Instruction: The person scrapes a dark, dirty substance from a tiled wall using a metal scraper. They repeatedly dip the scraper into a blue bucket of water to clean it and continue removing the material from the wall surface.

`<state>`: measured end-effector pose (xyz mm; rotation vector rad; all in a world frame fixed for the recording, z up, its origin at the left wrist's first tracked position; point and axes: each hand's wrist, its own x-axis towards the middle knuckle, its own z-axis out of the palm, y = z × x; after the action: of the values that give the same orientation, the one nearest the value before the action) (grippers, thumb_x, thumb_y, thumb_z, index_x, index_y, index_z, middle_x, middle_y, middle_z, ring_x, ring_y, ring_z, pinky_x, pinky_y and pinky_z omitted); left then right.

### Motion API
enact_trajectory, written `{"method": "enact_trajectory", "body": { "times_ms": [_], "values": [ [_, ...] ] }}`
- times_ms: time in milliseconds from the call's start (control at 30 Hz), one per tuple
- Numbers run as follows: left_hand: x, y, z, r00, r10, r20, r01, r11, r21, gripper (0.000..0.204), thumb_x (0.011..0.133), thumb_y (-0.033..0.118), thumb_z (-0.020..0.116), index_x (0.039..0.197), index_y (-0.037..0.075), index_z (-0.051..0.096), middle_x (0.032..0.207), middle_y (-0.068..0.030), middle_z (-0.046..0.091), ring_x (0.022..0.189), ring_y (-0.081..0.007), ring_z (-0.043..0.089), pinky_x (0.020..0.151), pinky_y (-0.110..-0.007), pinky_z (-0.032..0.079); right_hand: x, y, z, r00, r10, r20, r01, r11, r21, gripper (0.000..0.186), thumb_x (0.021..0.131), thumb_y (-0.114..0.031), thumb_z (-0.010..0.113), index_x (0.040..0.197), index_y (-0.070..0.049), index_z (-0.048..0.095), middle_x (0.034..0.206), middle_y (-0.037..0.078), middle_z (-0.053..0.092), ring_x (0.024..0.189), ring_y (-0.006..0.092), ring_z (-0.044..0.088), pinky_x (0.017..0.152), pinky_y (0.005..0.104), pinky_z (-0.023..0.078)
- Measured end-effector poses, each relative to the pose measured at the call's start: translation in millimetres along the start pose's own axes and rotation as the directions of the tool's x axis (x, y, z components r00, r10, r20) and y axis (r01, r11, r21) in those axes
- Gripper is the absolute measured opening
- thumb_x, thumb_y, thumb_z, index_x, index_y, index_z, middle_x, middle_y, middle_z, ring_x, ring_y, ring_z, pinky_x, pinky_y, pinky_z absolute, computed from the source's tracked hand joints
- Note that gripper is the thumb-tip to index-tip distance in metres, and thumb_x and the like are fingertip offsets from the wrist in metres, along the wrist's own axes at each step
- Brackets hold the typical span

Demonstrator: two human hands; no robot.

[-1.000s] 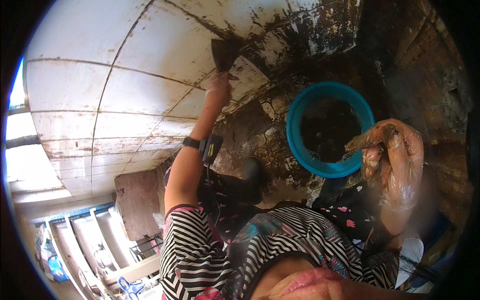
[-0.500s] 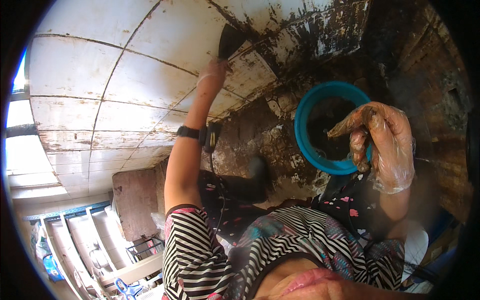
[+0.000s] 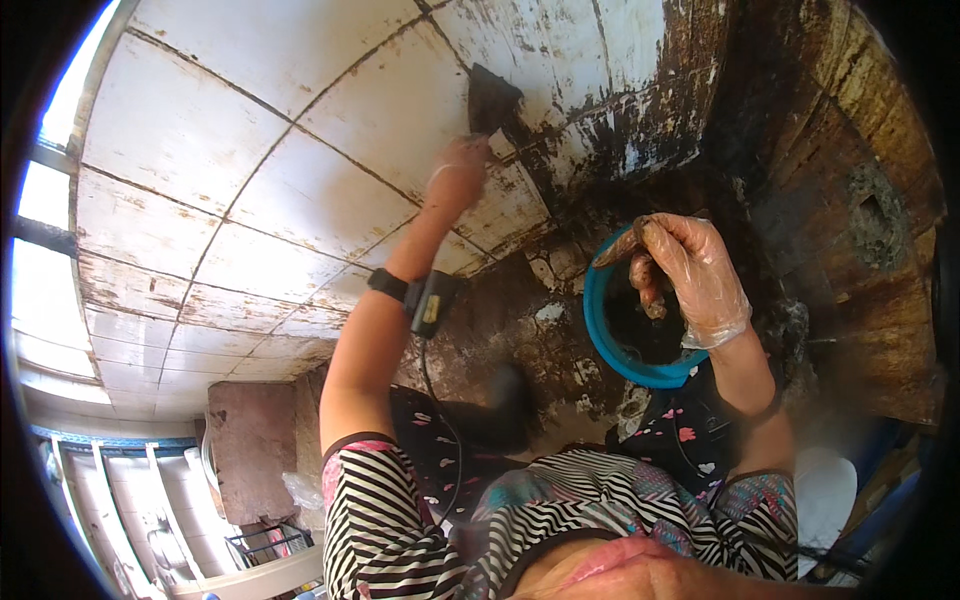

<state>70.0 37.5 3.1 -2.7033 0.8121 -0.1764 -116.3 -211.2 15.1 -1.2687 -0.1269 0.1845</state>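
My left hand (image 3: 460, 172), in a thin clear glove, is closed on a scraper (image 3: 492, 98). Its dark, flared blade lies against the stained white tile wall (image 3: 370, 110), and the handle is mostly hidden in my fingers. Above a blue tub (image 3: 594, 302) hangs my right hand (image 3: 700, 285) in a clear plastic glove smeared brown at the fingers. The index finger points left, the others are loosely bent and apart, and I see nothing held. The tub has dark contents (image 3: 655, 320).
Thick brown-black grime covers the wall's lower corner (image 3: 640, 130) and the dirty floor (image 3: 500, 310). A strapped device (image 3: 432, 303) with a cable sits on my left wrist. Brown boards (image 3: 250, 450) and a white rack (image 3: 120, 510) stand at lower left.
My left hand and the scraper have moved right and slightly down in the picture. The right hand has shifted left, now more over the tub. The view has shifted too.
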Motion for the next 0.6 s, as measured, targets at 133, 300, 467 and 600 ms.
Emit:
{"method": "enact_trajectory", "body": {
  "times_ms": [133,300,467,600],
  "values": [
    [61,22,-12,0.961,-0.184,-0.208,0.093,0.918,-0.384,0.041,0.076,0.011,0.059,0.116,0.005,0.051,0.109,-0.0168,0.055,0.105,-0.027,0.051,0.088,-0.036,0.042,-8,-2,-1,1.0,0.001,-0.018,0.0,1.0,0.012,0.028,0.092,-0.026,0.051,0.082,-0.001,0.058,0.063,0.001,0.056,0.052,0.0043,0.049,0.047,0.0199,0.042],
    [89,24,34,0.92,-0.338,-0.199,-0.147,0.173,-0.974,0.03,0.09,0.034,0.046,0.081,0.006,0.047,0.061,-0.0073,0.051,0.04,-0.019,0.049,0.036,-0.031,0.038,-22,-12,-15,0.999,-0.013,-0.051,0.015,1.0,0.025,0.027,0.092,-0.026,0.052,0.082,-0.001,0.058,0.062,0.001,0.055,0.052,0.0045,0.049,0.047,0.0201,0.043],
    [49,30,56,0.931,-0.322,-0.173,0.213,0.863,-0.458,0.049,0.071,0.01,0.062,0.116,0.001,0.045,0.092,-0.0206,0.056,0.085,-0.0344,0.056,0.071,-0.042,0.048,-35,-18,-34,0.998,-0.02,-0.06,0.023,0.998,0.057,0.028,0.092,-0.026,0.052,0.081,-0.001,0.058,0.062,0.001,0.056,0.051,0.0045,0.05,0.047,0.0204,0.043],
    [111,55,0,0.861,-0.389,-0.328,-0.101,0.501,-0.859,0.029,0.093,0.034,0.04,0.084,0.006,0.045,0.051,-0.0082,0.048,0.035,-0.0189,0.047,0.032,-0.033,0.038,-35,-19,-44,0.997,-0.005,-0.071,0.01,0.998,0.07,0.029,0.092,-0.027,0.053,0.08,-0.001,0.058,0.061,0.001,0.056,0.051,0.0045,0.05,0.047,0.0206,0.043]
  ]
}}
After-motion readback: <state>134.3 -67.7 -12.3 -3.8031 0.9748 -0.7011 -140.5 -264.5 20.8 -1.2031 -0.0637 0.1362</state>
